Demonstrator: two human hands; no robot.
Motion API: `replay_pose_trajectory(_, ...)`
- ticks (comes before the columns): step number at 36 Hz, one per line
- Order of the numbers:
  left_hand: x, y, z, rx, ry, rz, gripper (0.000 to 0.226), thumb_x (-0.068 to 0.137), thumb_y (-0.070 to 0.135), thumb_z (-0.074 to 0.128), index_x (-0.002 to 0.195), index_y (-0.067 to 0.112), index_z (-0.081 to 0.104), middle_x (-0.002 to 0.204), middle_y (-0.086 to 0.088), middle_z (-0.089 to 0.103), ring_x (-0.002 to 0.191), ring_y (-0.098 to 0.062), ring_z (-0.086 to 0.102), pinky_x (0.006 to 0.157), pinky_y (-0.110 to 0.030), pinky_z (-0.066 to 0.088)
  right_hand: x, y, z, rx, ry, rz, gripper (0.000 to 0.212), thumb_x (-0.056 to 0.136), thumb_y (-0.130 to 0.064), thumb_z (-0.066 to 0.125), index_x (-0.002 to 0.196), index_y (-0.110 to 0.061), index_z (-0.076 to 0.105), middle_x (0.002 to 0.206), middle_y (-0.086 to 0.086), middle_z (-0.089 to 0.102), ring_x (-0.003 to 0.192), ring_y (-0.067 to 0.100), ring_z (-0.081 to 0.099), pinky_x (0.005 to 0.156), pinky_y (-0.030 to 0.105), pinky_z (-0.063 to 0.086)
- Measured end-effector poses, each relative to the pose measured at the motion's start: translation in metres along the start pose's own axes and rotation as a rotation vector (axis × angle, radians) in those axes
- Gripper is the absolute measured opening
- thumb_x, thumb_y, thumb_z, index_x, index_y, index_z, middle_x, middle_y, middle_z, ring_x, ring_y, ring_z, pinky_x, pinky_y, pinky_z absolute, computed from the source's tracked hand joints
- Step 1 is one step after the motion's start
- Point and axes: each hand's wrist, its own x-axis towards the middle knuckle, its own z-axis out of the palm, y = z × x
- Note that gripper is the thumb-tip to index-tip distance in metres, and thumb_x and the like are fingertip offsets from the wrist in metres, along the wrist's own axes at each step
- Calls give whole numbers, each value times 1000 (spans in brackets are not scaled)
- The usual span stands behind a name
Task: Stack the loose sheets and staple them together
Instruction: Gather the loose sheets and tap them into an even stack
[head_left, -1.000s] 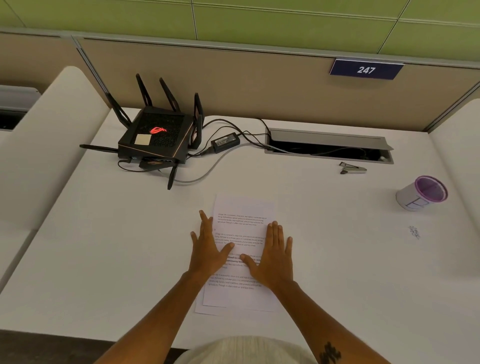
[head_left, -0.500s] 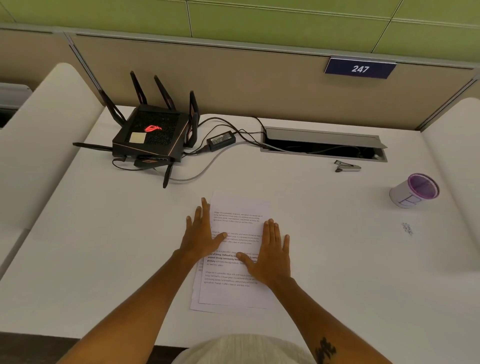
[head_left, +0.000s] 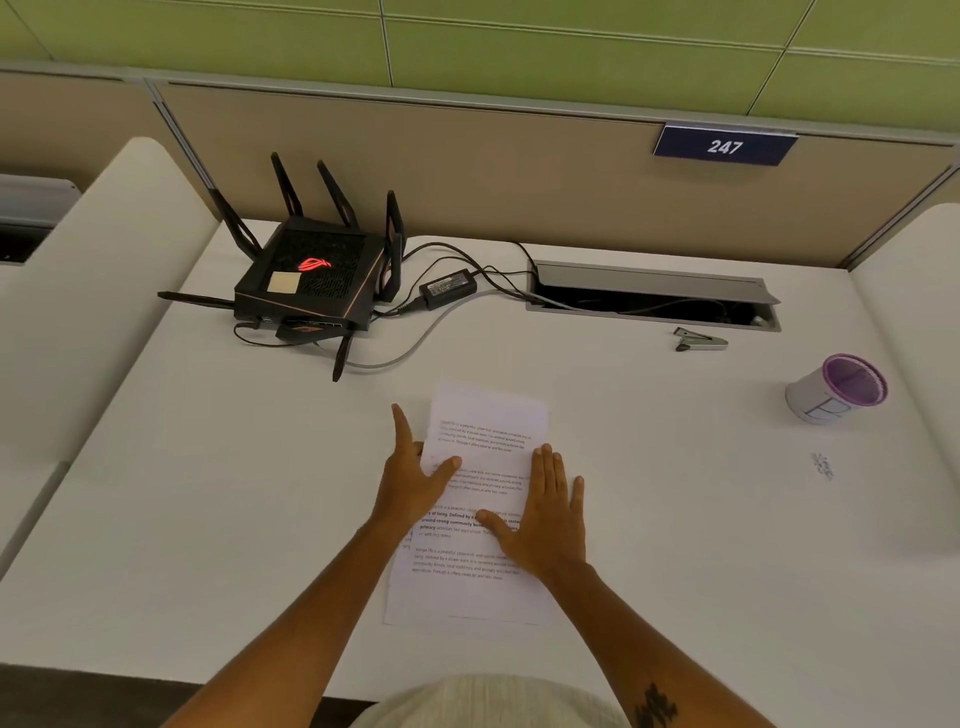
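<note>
Printed white sheets (head_left: 483, 431) lie stacked on the white desk (head_left: 208, 519), in front of me at the middle. My left hand (head_left: 410, 478) lies flat at the stack's left edge, its thumb on the paper and its fingers on the desk beside it. My right hand (head_left: 545, 519) presses flat on the right half of the stack, fingers apart. A small grey stapler (head_left: 698, 340) rests far off to the upper right, just in front of the cable slot, with neither hand near it.
A black router (head_left: 311, 280) with antennas, a power brick (head_left: 448, 286) and cables sit at the back left. An open cable slot (head_left: 649, 301) runs along the back. A purple-rimmed cup (head_left: 836, 389) stands at the right, small bits (head_left: 823, 465) in front of it.
My left hand has slid left, off the page to the stack's left edge. My right hand has stayed flat on the right side. The sheets now lie more squarely together.
</note>
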Motion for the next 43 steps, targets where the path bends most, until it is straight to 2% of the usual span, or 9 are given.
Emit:
replay_pose_trajectory(4,-16,-5,4,-50,119,-50,108,100,24,72,169,31,-11,113,-5,70,84,-10,72,55,-13,57,0,-1,-1,12,-15,2,129,77,-97,30,164,-11,-9,174,4,-11,160,21,-11,129,53,-5)
replay_pose_trajectory(7,-26,-6,9,-94,143,-88,78,101,15,70,166,23,28,133,-8,69,101,-23,73,67,-20,62,0,0,-2,56,-25,2,127,79,-93,37,164,-11,-10,174,3,-11,160,21,-11,127,52,-11)
replay_pose_trajectory(10,-33,-6,11,-121,182,-87,43,101,14,69,142,20,55,137,-8,69,113,-30,73,84,-40,68,-1,3,-5,308,2,27,117,85,-73,60,164,-14,-3,174,2,2,161,21,-4,129,51,-9)
replay_pose_trajectory(15,-43,8,6,-228,183,-63,37,102,12,67,137,19,56,132,-4,68,105,-18,71,65,-12,61,-6,6,-27,884,142,267,104,84,-41,83,163,-31,16,157,-9,39,145,17,41,118,45,40)
replay_pose_trajectory(18,-48,18,1,-285,176,-20,35,102,12,68,133,23,56,130,0,69,106,-14,71,66,-10,60,-8,8,-54,1102,107,322,91,84,-31,86,157,-26,33,133,-5,64,116,10,65,96,31,55)
replay_pose_trajectory(21,-52,31,-3,-357,161,20,34,102,14,69,129,29,55,128,2,71,104,-13,74,70,-17,63,-9,10,-79,1286,-18,294,48,90,-24,81,134,-22,62,117,2,77,101,16,76,84,34,64)
replay_pose_trajectory(28,-55,71,-6,-451,125,94,34,102,21,70,130,30,53,123,3,73,96,-16,79,71,-27,66,-9,-1,-120,1346,50,230,30,94,-24,75,123,-20,68,114,-1,78,101,23,77,86,50,64)
replay_pose_trajectory(40,-75,119,-3,-522,183,299,32,103,19,69,121,41,53,122,9,69,113,-11,69,79,-16,62,-23,-5,-164,1262,395,50,31,96,-15,72,124,-26,65,112,-11,75,106,12,71,87,25,60)
replay_pose_trajectory(43,-79,105,13,-518,166,252,51,102,21,70,140,43,46,133,13,63,124,-7,62,87,-14,57,-28,-4,-149,1228,387,77,38,96,-17,73,132,-23,61,116,-11,73,109,6,69,90,23,59)
